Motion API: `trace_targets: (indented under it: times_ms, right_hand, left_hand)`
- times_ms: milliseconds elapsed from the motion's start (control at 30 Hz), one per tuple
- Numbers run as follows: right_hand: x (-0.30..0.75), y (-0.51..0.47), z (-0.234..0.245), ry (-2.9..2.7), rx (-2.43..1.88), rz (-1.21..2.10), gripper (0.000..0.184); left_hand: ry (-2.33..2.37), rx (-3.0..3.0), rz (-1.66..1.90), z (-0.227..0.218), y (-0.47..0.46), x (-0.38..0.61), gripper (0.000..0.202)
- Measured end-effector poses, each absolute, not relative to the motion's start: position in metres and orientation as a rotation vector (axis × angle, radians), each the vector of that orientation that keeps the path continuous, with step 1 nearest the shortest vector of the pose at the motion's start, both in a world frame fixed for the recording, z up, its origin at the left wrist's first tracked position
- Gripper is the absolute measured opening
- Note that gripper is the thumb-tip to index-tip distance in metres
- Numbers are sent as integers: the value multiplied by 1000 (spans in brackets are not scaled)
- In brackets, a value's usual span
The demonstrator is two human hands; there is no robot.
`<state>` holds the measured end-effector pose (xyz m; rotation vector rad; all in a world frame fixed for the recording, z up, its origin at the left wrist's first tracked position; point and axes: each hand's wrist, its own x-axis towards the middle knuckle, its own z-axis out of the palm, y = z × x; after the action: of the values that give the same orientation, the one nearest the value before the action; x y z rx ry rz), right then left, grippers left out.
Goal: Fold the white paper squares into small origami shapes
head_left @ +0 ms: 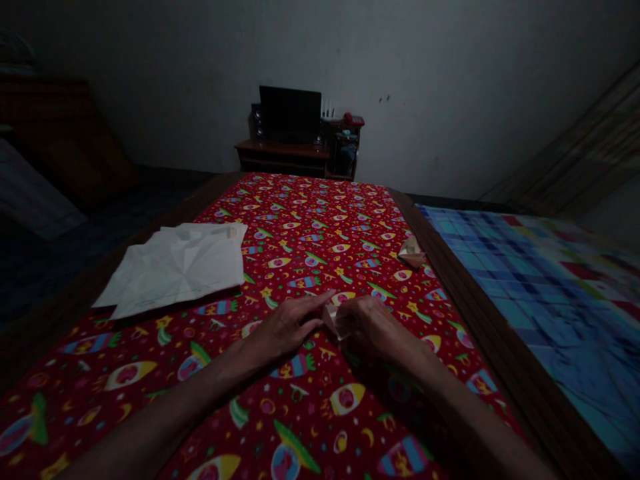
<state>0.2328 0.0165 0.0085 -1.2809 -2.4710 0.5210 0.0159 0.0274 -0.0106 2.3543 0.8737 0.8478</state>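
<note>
A small piece of folded paper, pale and brownish, lies between my two hands on the red patterned cloth. My left hand has its index finger stretched past the far side of the paper, and its thumb touches the left edge. Curled fingers of my right hand pinch the paper's right side and hide part of it. Further off to the right rests another small folded paper piece, apart from both hands.
A stack of creased white paper sheets lies to the left on the cloth. Beyond the far end stands a desk with a dark screen and a red telephone. Blue checked fabric spreads along the right side.
</note>
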Motion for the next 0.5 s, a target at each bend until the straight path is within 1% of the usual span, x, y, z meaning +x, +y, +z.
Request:
trace_targets:
  times_ms: [67,100,200,233,333,433,500]
  right_hand:
    - [239,22,18,-2355,-1371,674,11]
    - [245,26,22,-2273,-1417,716,15]
    - [280,47,30,-1942,-1554,724,22]
    - [297,56,33,-1789,-1609,695,26]
    - [351,87,49,-1688,-1707,573,35]
    - [393,120,71,-1625,-1906,362,35]
    - [406,138,82,-1748,-1956,275,29]
  left_hand:
    - [938,2323,886,-12,26,16,67]
    - [968,2309,909,-13,25,16,69]
    - [1000,2320,942,-20,24,18,68]
    - [989,2341,945,-21,24,18,66]
    - [937,2428,905,-25,23,20,60]
    - [903,2516,846,-26,23,20,56]
    - [865,2545,828,-27,24,19,52]
